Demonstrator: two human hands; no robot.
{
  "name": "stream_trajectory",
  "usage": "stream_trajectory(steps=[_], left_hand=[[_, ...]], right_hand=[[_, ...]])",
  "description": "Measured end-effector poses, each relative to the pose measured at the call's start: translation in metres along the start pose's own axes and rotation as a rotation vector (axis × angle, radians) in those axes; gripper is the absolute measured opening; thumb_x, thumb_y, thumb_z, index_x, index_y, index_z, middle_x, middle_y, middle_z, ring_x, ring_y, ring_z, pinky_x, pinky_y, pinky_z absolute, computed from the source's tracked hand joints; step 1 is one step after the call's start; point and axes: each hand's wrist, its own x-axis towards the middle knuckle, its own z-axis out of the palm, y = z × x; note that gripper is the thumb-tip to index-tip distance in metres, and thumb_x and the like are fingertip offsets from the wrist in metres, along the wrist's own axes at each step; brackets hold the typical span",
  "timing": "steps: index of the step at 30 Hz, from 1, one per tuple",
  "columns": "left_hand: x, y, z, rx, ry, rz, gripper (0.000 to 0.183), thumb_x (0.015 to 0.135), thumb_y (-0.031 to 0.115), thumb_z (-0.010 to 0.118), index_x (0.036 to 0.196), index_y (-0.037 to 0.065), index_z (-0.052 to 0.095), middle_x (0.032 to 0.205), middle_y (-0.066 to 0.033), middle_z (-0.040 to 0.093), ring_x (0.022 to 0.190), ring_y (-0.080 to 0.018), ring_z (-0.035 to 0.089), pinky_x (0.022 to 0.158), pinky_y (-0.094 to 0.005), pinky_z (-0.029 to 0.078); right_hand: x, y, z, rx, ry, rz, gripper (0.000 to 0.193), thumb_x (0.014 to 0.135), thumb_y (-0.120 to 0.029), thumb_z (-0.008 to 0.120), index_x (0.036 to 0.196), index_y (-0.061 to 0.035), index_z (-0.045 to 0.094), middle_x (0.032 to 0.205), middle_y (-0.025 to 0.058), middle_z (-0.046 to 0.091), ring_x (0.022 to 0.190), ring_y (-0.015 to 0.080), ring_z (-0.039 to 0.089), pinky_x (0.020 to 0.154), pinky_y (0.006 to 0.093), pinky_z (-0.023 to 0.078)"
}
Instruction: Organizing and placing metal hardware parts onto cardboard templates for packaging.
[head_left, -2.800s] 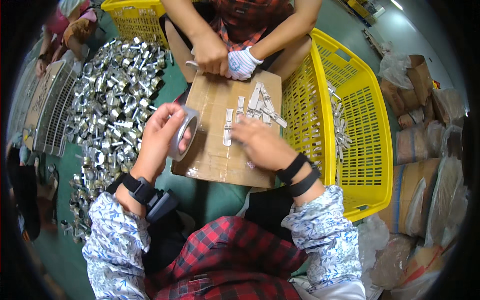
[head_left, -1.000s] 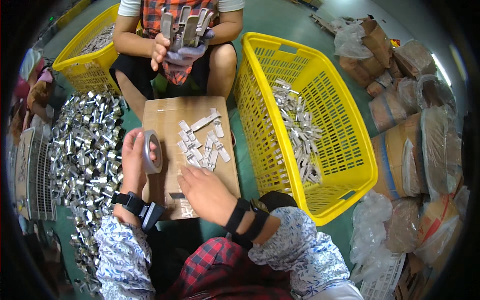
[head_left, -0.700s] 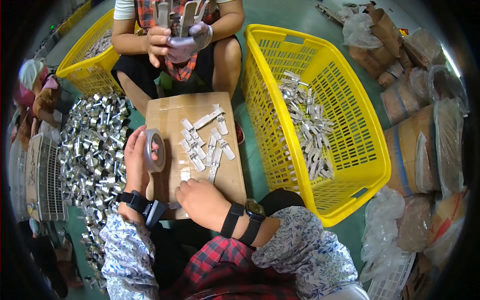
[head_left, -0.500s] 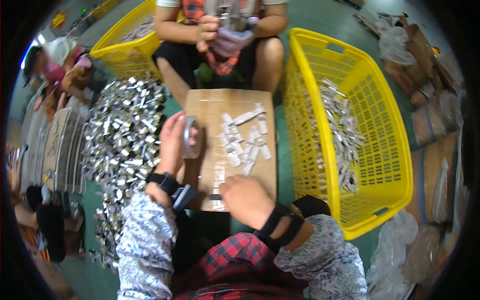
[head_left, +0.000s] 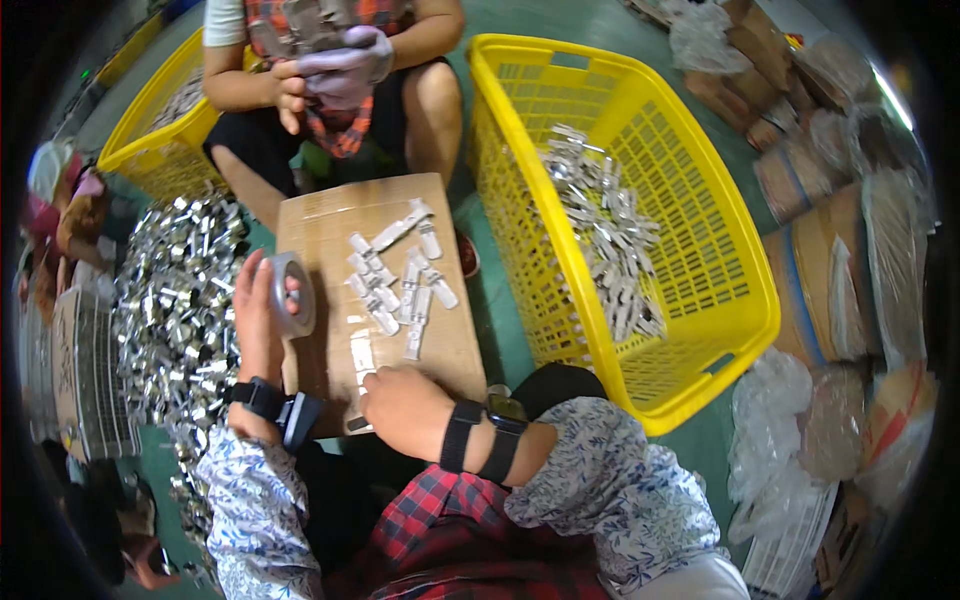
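Note:
A cardboard box stands in front of me. Near its left edge, my left hand grips a roll of tape held on edge, with fingertips showing through its hole. My right hand is at the box's near edge, fingers bent and pressed together; what they pinch, if anything, is hidden. By those fingertips are a shiny whitish strip and a small dark piece. Beyond, several small whitish metal-looking pieces lie across the cardboard.
A heap of shiny metal parts lies left of the box. To the right stands a yellow basket holding metal pieces. Opposite sits a person whose gloved hand holds metal parts. Another yellow basket is behind the heap.
The view has swung to the right, so the box, heap and baskets appear farther left. Both hands keep nearly the same places on the box and the tape roll.

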Motion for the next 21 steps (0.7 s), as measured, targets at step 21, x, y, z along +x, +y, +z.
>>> stream_trajectory(steps=[21], left_hand=[[0.004,0.003,-0.009,0.119,-0.053,-0.007,0.040,0.095,0.030,0.046,0.128,0.006,0.046,0.077,-0.0060,0.061,0.054,-0.0074,0.048,0.046,-0.0181,0.037]], right_hand=[[-0.002,-0.012,-0.002,-0.048,-0.035,0.037,0.015,0.076,-0.015,0.054,0.077,-0.0073,0.067,0.082,0.0086,0.059,0.081,0.0235,0.058,0.068,0.0355,0.043]])
